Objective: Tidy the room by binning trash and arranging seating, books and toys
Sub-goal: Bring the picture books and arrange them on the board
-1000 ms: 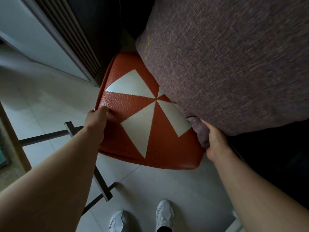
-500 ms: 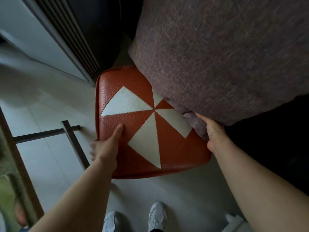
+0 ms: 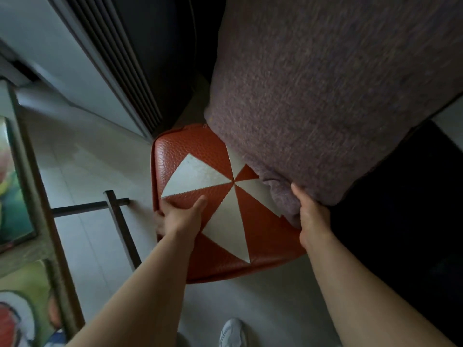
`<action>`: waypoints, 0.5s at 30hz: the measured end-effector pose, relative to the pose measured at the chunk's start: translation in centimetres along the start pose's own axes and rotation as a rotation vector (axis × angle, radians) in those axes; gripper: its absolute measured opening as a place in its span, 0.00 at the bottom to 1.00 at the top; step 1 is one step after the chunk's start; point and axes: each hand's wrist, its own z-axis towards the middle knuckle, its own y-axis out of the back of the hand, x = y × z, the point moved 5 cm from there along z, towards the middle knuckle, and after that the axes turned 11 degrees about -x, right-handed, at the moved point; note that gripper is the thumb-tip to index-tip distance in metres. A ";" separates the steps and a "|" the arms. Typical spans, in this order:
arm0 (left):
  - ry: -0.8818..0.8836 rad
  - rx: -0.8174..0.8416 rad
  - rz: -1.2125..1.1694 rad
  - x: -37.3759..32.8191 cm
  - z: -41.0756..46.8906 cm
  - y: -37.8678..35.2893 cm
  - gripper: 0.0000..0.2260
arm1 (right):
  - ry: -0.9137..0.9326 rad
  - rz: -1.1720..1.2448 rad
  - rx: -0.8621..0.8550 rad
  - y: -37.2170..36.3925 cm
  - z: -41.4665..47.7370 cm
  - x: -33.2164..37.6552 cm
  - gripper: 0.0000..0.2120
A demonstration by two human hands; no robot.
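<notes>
A square orange leather stool [image 3: 220, 246] with white triangle patches stands on the pale floor below me. My left hand [image 3: 179, 215] grips its left edge, thumb on top and fingers wrapped under the side. A large purple-grey fabric cushion [image 3: 325, 96] leans over the stool's right half and hides that part. My right hand [image 3: 312, 219] holds the cushion's lower corner, fingers tucked behind the fabric.
A tall slatted unit [image 3: 120, 78] stands against the wall behind the stool. A dark metal frame [image 3: 117, 216] crosses the floor to the left. Framed colourful pictures [image 3: 15, 186] lean at the far left. Dark furniture [image 3: 400, 234] fills the right. My white shoe [image 3: 233, 333] is below.
The stool has come down and squared up closer to the slatted unit. My left hand slid from its far left edge to the near left edge. The cushion stays in my right hand.
</notes>
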 end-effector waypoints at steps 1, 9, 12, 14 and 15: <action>-0.052 0.047 0.025 -0.7 -0.2 -0.2 0.46 | -0.012 0.017 -0.006 0.2 -0.6 -0.3 0.39; -0.127 0.180 0.107 -0.7 0.5 0.4 0.41 | -0.105 0.092 -0.059 1.9 -3.9 -4.4 0.36; -0.190 0.135 0.105 -1.6 2.2 0.8 0.43 | -0.165 0.135 -0.055 1.7 -3.8 -6.5 0.41; -0.208 0.104 0.156 -2.7 4.2 1.0 0.43 | -0.178 0.180 -0.007 1.3 -2.7 -7.9 0.51; -0.187 0.091 0.182 -3.2 5.2 1.2 0.42 | -0.171 0.189 0.005 1.5 -1.9 -8.6 0.54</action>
